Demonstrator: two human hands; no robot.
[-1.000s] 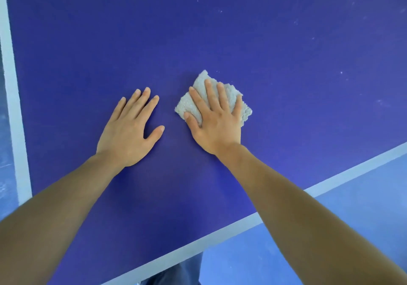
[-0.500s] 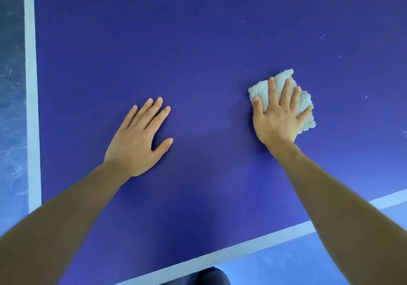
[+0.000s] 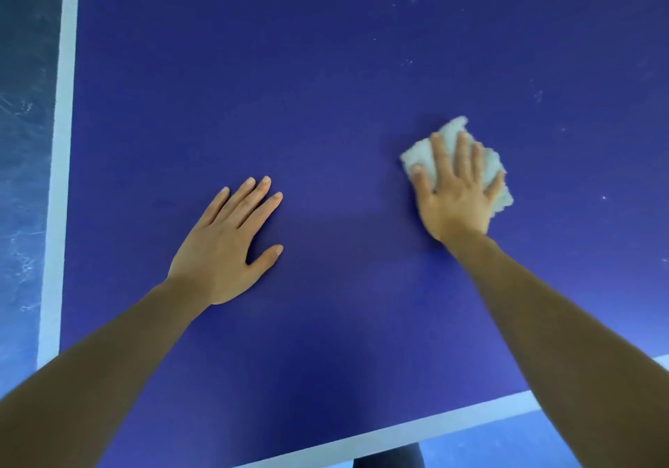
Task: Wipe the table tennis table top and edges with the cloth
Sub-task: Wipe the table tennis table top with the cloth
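We are pressing the right hand (image 3: 457, 199), grip spread flat, onto the cloth (image 3: 489, 163), which is lying on the table (image 3: 325, 87) top, well in from the near edge and toward the right. We are resting the left hand (image 3: 228, 246), grip spread and holding nothing, flat on the surface nearer the left edge. Pale specks (image 3: 537, 95) are showing beyond the cloth; we are risking missed patches, since the cloth's free corners could bunch or slip under uneven pressure.
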